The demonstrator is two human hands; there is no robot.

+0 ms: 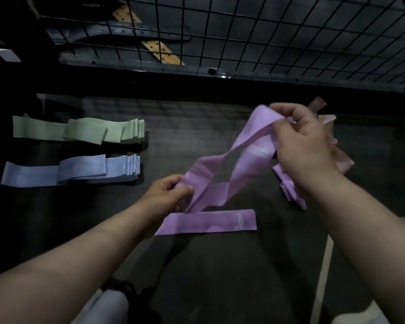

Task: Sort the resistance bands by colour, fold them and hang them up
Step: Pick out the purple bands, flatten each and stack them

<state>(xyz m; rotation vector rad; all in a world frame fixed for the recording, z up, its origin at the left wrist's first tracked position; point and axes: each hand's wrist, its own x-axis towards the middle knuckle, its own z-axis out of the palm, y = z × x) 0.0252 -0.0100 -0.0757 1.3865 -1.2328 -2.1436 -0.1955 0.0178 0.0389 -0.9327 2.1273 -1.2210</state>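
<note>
While both bare arms reach forward over the dark floor (197,265), the two hands hold one purple band (232,164) up in the air between them. The left hand (166,195) is low and close to the body. Its thumb and bent fingers pinch the lower end of the band. The right hand (302,146) is higher and farther away, with its back turned to the camera. Its fingers and thumb are curled round the upper end of the band. The band hangs in a loose, twisted loop from one hand to the other, and it looks a bit blurred.

Just under the held band, a second purple band (208,222) lies flat on the floor, close to the left wrist. More purple bands (288,185) lie in a messy heap under the right wrist. Some pink bands (341,160) poke out from behind the right hand.

Well off to the left sit two neat piles. The folded green bands (84,130) are farther away, and the folded blue bands (80,170) are nearer. The two piles lie apart from each other. At the top, a black wire grid (267,31) stands at the far edge of the floor.
</note>
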